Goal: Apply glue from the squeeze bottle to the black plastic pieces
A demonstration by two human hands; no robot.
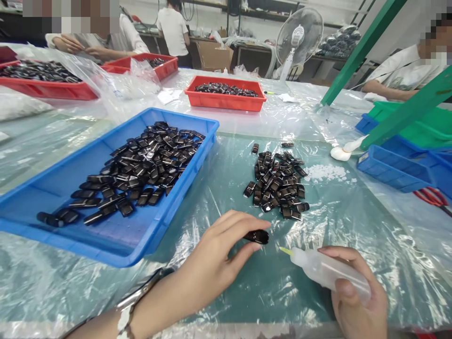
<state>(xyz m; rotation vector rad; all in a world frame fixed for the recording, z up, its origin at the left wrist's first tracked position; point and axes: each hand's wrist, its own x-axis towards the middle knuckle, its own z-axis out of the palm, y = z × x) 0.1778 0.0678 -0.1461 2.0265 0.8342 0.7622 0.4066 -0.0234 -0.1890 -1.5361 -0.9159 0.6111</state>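
Observation:
Between the thumb and fingers of my left hand point(221, 249) is a small glossy black part point(259, 236), low over the plastic-covered table. My right hand point(360, 287) is wrapped round a translucent squeeze bottle point(330, 269) lying nearly level. Its thin yellow-green nozzle tip point(286, 251) points left at the black part, with a small gap between them. Beyond my hands lies a loose pile of similar black parts point(277, 183). Small white pieces point(326, 173) are scattered to the right of that pile.
A blue tray point(141, 256) of black parts stands at the left. Red trays point(226, 101) sit farther back. At the right are blue bins point(395, 169), red-handled pliers point(431, 196) and a slanted green post point(363, 52). Co-workers sit across the table.

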